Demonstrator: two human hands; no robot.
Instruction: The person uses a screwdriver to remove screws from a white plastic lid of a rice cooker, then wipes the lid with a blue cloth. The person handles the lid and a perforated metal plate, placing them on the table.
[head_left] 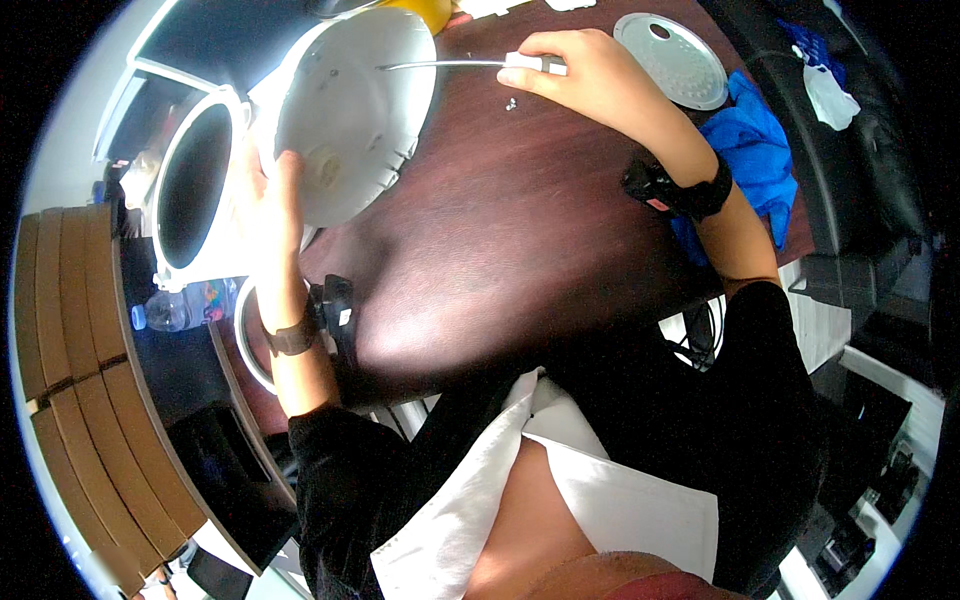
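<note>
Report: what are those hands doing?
Left hand grips round white hollow shell. Right hand holds slim white-handled metal tool, tip over shell's open side. Small silvery bits on reddish-brown table, apart from tool.

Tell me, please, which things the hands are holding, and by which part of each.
The right hand holds the screwdriver by its handle. The left hand holds the bowl by its left edge; that grip is partly hidden.

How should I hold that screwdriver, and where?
Probably best by the screwdriver's handle, coming from the right, pinched between thumb and fingers like the right hand does. It's thicker than the thin shaft, which points left at the white bowl-shaped part.
</note>
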